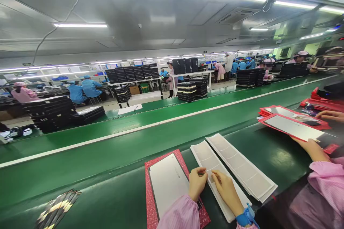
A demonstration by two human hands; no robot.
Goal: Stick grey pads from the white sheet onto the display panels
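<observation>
My left hand (pixel 197 183) and my right hand (pixel 227 190) meet over a long white sheet of sticker pads (pixel 215 171) lying on the green belt. Both hands have fingers curled in a pinch at the sheet's surface, as if picking at one pad; what they grip is too small to make out. A second stack of the same sheets (pixel 243 166) lies just to the right. Left of my hands rests a red patterned tray (pixel 150 200) carrying a flat white panel (pixel 168 182). My sleeves are pink, and a blue strap (pixel 245 217) circles my right wrist.
A co-worker in pink at the right (pixel 325 186) handles white panels on red trays (pixel 292 127). The green conveyor (pixel 107 157) runs left to right. Black tray stacks (pixel 51 112) stand beyond it, with workers in blue and pink at far tables. A fanned pile of strips (pixel 57 209) lies lower left.
</observation>
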